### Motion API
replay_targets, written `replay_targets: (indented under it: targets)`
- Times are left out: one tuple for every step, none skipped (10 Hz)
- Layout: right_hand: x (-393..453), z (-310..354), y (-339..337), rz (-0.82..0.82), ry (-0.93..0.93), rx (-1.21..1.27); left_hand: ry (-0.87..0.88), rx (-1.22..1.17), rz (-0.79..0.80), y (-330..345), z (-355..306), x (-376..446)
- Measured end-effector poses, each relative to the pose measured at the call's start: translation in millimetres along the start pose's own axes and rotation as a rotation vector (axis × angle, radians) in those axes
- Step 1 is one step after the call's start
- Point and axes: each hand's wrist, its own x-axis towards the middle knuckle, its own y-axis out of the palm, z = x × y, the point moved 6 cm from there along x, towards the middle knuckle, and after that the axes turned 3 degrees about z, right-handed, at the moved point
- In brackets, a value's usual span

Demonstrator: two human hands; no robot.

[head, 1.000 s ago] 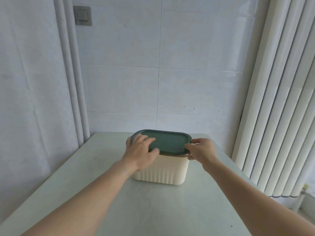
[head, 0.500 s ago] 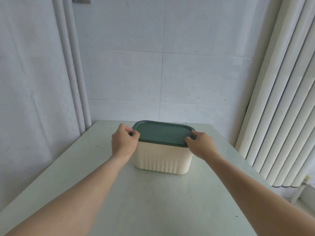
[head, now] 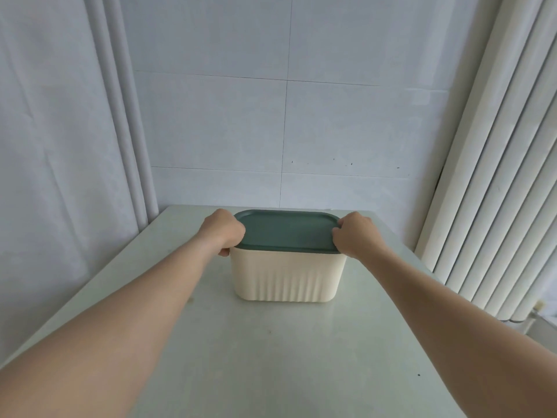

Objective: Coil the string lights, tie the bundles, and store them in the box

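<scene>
Two hands now grip opposite ends of the dark green, rounded-rectangular plastic lid (head: 286,233) seated on the cream, ribbed plastic box (head: 287,274), which stands on the pale table (head: 271,357) near the tiled wall: my left hand (head: 224,232) has slid from lying across the lid's top to curling round its left edge, while my right hand (head: 354,233) keeps pinching the right edge. No string lights are visible; I judge the lid is being pressed or lifted, which I cannot tell.
</scene>
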Motion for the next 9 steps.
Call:
replay_targets:
  targets:
    - [2.1, 21.1, 6.3, 0.064, -0.068, -0.158, 0.084, 0.294, -0.032, 11.2, -21.0, 1.2]
    - [1.8, 30.2, 26.4, 0.185, -0.173, -0.176, 0.286, 0.424, 0.042, 31.3, -30.9, 8.7]
    - [11.2, 30.6, 30.9, 0.217, -0.175, -0.292, 0.315, 0.539, 0.106, 37.3, -29.6, 28.1]
    - [23.7, 34.1, 32.0, 0.239, -0.158, -0.303, 0.286, 0.557, 0.129, 37.8, -34.9, 38.3]
    - [27.2, 34.0, 34.0, 0.222, -0.165, -0.303, 0.284, 0.598, 0.095, 40.8, -38.5, 38.6]
    - [22.5, 31.3, 34.4, 0.143, -0.188, -0.294, 0.31, 0.587, 0.039, 44.2, -33.1, 37.0]
    - [18.0, 31.2, 28.1, 0.054, -0.197, -0.208, 0.326, 0.552, 0.023, 42.9, -29.7, 33.6]
    - [9.8, 18.9, 15.2, -0.051, -0.131, 0.26, 0.365, 0.286, -0.102, 29.4, -29.7, 25.8]
    - [-11.7, -14.8, 3.7, -0.258, -0.022, 0.74, 0.426, -0.14, -0.516, 2.6, -16.4, -4.5]
